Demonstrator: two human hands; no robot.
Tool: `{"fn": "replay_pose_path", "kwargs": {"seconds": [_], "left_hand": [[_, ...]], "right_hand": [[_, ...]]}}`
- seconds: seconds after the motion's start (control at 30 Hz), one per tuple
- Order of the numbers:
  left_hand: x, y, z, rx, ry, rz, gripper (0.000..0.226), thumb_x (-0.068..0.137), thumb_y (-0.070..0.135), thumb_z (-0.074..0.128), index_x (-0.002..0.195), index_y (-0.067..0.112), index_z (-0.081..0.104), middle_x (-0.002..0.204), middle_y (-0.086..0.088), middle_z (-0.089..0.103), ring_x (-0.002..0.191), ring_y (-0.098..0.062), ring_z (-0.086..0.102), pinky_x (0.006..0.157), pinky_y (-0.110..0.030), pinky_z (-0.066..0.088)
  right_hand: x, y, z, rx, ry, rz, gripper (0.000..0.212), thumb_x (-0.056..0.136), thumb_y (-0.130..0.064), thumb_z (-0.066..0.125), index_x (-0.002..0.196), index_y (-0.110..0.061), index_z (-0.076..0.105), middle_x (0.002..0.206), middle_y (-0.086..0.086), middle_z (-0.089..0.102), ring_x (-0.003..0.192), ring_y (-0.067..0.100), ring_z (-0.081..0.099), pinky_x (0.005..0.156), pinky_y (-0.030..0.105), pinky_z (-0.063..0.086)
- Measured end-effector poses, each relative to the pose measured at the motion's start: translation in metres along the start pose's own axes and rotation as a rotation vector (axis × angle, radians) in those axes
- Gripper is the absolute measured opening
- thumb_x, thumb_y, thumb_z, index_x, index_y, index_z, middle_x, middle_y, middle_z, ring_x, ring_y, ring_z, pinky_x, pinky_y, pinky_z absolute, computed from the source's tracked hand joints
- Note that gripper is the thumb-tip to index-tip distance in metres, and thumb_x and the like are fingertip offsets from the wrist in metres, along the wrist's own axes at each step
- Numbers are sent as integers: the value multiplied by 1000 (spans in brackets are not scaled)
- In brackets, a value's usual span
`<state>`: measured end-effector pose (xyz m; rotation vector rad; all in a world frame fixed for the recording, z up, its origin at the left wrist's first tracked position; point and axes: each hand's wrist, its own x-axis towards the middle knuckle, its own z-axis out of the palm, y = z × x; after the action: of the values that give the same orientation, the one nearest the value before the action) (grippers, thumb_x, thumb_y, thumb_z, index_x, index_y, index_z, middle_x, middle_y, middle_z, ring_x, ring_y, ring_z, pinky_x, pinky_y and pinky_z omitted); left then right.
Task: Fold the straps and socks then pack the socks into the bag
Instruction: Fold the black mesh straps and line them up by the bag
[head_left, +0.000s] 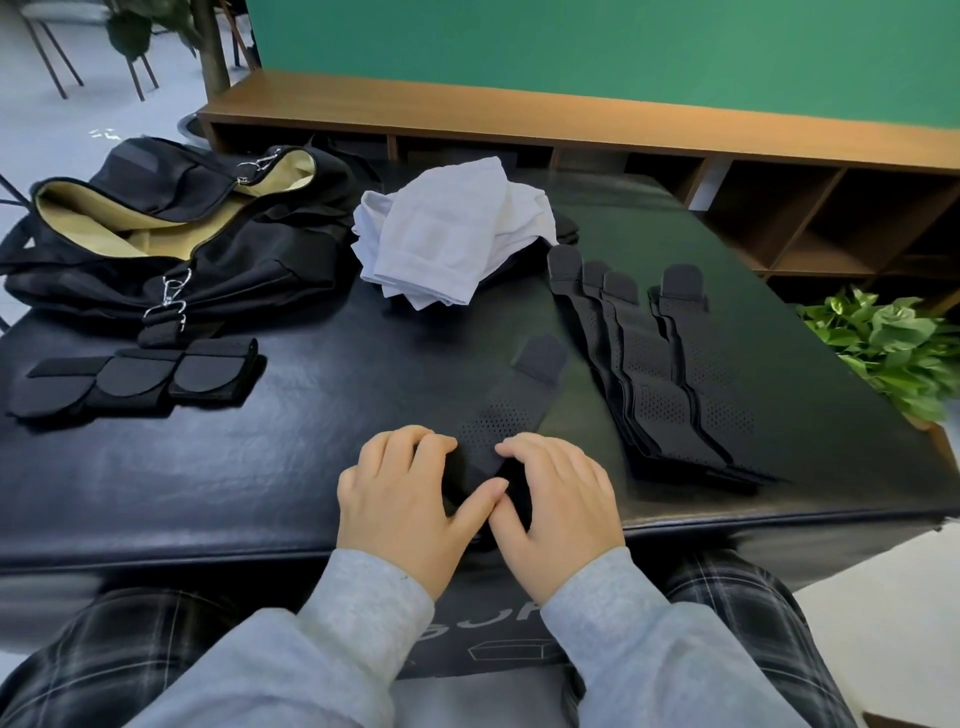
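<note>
- Landmark: the strap being folded (511, 415), black and perforated, flat on the counter (260, 483) at its near edge, running away and rightward to a rounded tab end.
- Left hand (410, 499) and right hand (558, 499) both sit on the strap's near end, fingers (431, 441) curled over the fabric, thumbs meeting on a raised fold. Reads as both hands pinching the strap, first fold in hand.
- Handling (judgement): light, limp, slightly stiff webbing; will not hold a crease unaided, so pin the fold with a thumb and roll toward the tab. The tab looks like a hook-and-loop patch; best place to finish and lock the fold.
- Right of the strap, near but apart: unfolded straps (670, 384) fanned in an overlapping stack, tabs pointing away. Close enough that a tab could snag the working strap.
- Left of the strap, well apart: folded straps (140, 379) in a row of about three.
- Beyond the strap: white socks (452, 228), a loose soft heap, not yet folded (something dark peeks out behind it; cannot tell what).
- Beyond and left of the strap: bag (171, 234), black, zipped open, tan lining showing, metal clips on its near side. Mouth sags; will likely need a hand to hold it open when packing.
- Far right of the strap, off the counter: potted plant (888, 343). Wooden shelf unit (779, 171) behind everything.
</note>
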<state>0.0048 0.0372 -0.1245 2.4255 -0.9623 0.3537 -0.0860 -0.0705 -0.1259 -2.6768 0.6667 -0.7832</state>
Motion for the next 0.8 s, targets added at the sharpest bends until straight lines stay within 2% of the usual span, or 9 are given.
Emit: {"fn": "replay_pose_path", "kwargs": {"seconds": [0.1, 0.2, 0.3, 0.37, 0.43, 0.5, 0.57, 0.67, 0.8], "left_hand": [[0, -3, 2, -19, 29, 8, 53, 76, 64, 39, 96, 21, 64, 100, 5, 61, 99, -18, 48, 71, -37, 44], [-2, -7, 3, -76, 64, 16, 39, 79, 51, 46, 93, 20, 65, 104, 0, 62, 101, -19, 46, 73, -42, 45], [-3, -11, 2, -119, 89, 33, 17, 80, 33, 66, 88, 18, 67, 112, -6, 62, 107, -24, 47, 78, -46, 44], [-3, -15, 0, -129, 78, 32, 18, 72, 16, 79, 85, 17, 68, 112, -7, 64, 108, -29, 54, 79, -48, 43], [-2, -20, -5, -109, 55, 33, 20, 69, 12, 80, 84, 19, 68, 112, -4, 66, 114, -27, 53, 80, -49, 44], [1, -27, -9, -85, 54, 17, 18, 72, 10, 76, 84, 21, 69, 115, -1, 65, 120, -19, 41, 81, -50, 43], [3, -35, -10, -72, 71, -10, 25, 69, 0, 76, 84, 20, 70, 114, -4, 64, 117, -20, 38, 78, -51, 44], [3, -38, -11, -66, 75, -39, 37, 63, -12, 75, 85, 18, 71, 108, -7, 64, 106, -22, 39, 73, -49, 43], [1, -35, -13, -70, 47, -67, 27, 73, 0, 72, 91, 20, 69, 110, -4, 62, 101, -26, 55, 80, -50, 43]], "right_hand": [[-2, 2, -2, 21, -14, -57, 38, 75, -33, 44, 110, -29, 59, 110, -18, 61, 108, 4, 45, 95, 20, 25], [-4, 5, 0, 29, 7, -76, 40, 76, -32, 44, 112, -28, 60, 114, -16, 61, 110, 5, 46, 95, 20, 27], [-4, 6, 5, 30, 89, 11, 41, 78, -33, 45, 116, -23, 57, 129, -7, 55, 120, 11, 42, 97, 27, 34], [-3, 6, 7, 26, 129, 62, 42, 79, -33, 43, 118, -20, 55, 135, -2, 50, 128, 15, 36, 98, 31, 32], [-3, 7, 9, -6, 136, 70, 43, 79, -33, 42, 118, -19, 55, 138, 0, 48, 132, 17, 33, 98, 33, 31], [-4, 7, 10, -26, 139, 64, 43, 80, -33, 41, 119, -20, 54, 140, 1, 46, 134, 18, 30, 99, 34, 31], [-4, 6, 11, -24, 160, 76, 45, 80, -33, 42, 122, -20, 49, 143, 4, 42, 137, 21, 27, 100, 34, 29], [-5, 5, 11, 21, 215, 123, 51, 80, -33, 43, 128, -16, 41, 147, 14, 31, 138, 27, 24, 104, 37, 27], [-3, 3, 9, 106, 213, 182, 58, 80, -38, 43, 132, -13, 36, 146, 14, 33, 128, 18, 32, 99, 35, 32]]}}
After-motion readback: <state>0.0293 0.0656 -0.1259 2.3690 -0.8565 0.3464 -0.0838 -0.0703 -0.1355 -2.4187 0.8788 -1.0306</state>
